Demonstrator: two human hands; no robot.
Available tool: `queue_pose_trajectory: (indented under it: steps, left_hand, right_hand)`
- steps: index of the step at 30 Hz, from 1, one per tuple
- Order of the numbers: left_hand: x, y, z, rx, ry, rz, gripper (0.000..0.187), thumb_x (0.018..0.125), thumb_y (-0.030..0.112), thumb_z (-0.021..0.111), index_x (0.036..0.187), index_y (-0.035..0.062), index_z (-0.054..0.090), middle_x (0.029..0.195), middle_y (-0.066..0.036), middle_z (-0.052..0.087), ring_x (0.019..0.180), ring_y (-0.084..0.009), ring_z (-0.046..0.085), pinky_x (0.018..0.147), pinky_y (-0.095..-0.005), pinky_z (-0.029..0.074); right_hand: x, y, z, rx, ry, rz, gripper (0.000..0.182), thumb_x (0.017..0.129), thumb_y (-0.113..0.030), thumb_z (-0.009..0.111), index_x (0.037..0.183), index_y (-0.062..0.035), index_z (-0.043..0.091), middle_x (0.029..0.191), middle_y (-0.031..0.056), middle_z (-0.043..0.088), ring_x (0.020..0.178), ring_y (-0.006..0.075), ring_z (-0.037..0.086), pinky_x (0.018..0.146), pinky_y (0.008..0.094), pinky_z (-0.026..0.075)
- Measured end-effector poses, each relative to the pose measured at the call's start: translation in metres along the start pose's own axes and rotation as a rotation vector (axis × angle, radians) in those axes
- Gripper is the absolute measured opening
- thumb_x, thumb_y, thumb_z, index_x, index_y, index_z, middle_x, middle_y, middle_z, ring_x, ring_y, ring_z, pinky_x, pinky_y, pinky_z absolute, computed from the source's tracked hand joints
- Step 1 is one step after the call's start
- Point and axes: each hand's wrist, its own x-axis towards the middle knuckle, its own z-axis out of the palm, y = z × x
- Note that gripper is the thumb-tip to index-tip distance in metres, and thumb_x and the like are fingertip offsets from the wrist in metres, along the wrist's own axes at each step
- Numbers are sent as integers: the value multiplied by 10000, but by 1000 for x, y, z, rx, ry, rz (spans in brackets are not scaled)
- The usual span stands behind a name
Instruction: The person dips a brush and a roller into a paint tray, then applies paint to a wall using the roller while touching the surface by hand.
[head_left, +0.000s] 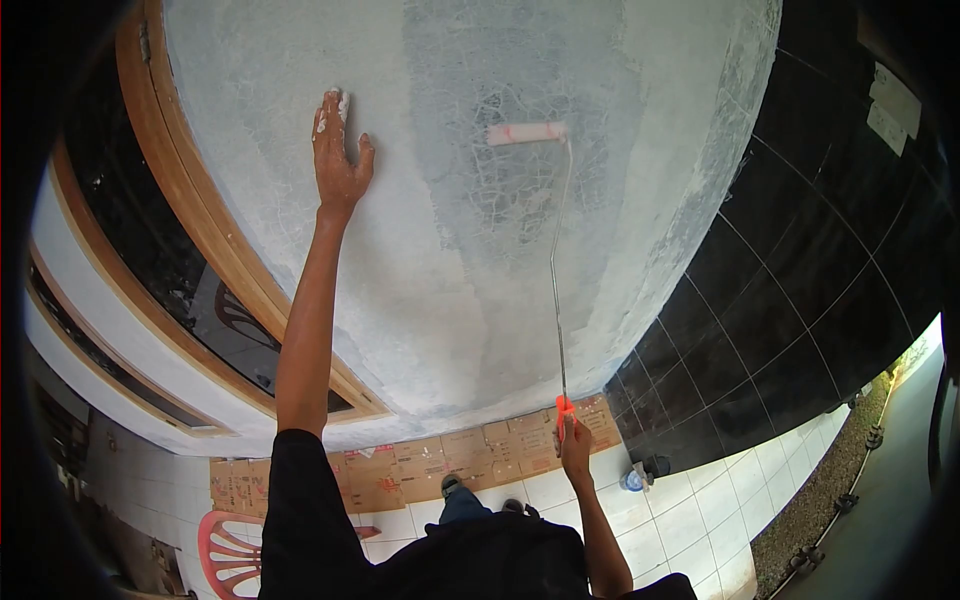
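Note:
My right hand [575, 447] is wrapped round the orange handle of a paint roller [527, 133]. Its long thin metal rod runs up to a white sleeve with pinkish bands, which lies against the wall [540, 290]. Around the sleeve the wall is a darker, wet-looking grey with a web of cracks. My left hand [340, 160] rests on the pale wall to the left, fingers stretched out and pointing up. White paint is smeared on its fingertips.
Wood-framed windows [200, 180] run along the left. Black tiles [790, 290] cover the wall at right. Flattened cardboard [440, 458] lines the floor at the wall's foot. A red plastic chair [215, 550] stands lower left; a small blue-and-white container [632, 480] sits near the right corner.

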Motion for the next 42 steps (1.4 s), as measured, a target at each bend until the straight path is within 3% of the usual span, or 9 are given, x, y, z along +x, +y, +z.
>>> queue_pose_trajectory:
  steps: [3,6,14,17,27,30,32,38,42]
  left_hand:
    - [-1,2,-3,-35,-16,-9,684,818,47,553,1435,44,255,1454,-157,342,1352,-315,314,1118,-443,236]
    - [0,1,-5,-49,-29,6,685,819,40,552,1435,45,253,1458,-158,334,1355,-319,307,1120,-442,234]
    - [-1,-1,-4,-39,-26,-12,696,816,49,559,1439,49,249,1461,-155,330,1351,-313,313,1123,-438,229]
    - [1,0,-4,-20,-28,-15,702,815,52,561,1441,49,244,1460,-156,331,1347,-311,320,1122,-438,233]
    - [1,4,-7,-58,-29,4,670,827,26,538,1434,41,253,1454,-160,340,1354,-310,312,1124,-447,227]
    - [2,5,-8,-79,-27,2,649,842,19,521,1433,49,258,1455,-156,340,1356,-305,312,1125,-449,226]
    - [1,5,-9,-87,-29,-3,648,841,15,520,1432,48,258,1457,-156,336,1357,-306,311,1126,-450,225]
    - [-1,5,-9,-103,-46,18,669,824,18,534,1431,31,253,1457,-171,329,1360,-318,299,1129,-451,206]
    - [-1,3,-9,-107,-50,7,670,824,17,535,1430,22,249,1458,-175,326,1358,-322,301,1129,-453,206]
  right_hand:
    - [18,-76,26,57,-17,-32,454,970,-394,460,681,-48,510,569,-29,431,470,50,380,429,228,309]
    - [31,-96,39,126,-41,-26,463,969,-396,466,654,-57,480,558,-38,399,469,50,362,434,233,298]
    - [-9,58,-7,-66,-29,-42,465,972,-410,445,653,-74,472,542,-31,403,463,54,382,423,239,297]
    - [-18,72,-21,-109,-7,-65,474,968,-416,453,660,-57,492,539,-27,416,468,60,394,430,247,307]
    - [-1,-87,27,-60,28,-80,462,964,-380,484,648,-44,478,562,-40,389,515,50,358,467,246,287]
    - [-7,-40,24,9,-2,-51,449,965,-384,482,662,-54,487,565,-43,391,510,45,358,460,240,282]
    - [-19,4,12,-23,-39,-49,488,964,-444,449,650,-72,477,522,-32,407,415,53,365,393,230,281]
    - [-47,91,-23,-88,-37,40,472,957,-435,474,661,-67,485,524,-24,421,419,54,392,391,222,297]
    - [-26,37,-4,-40,-5,-66,465,959,-426,471,665,-67,491,544,-26,435,424,48,392,380,217,290]
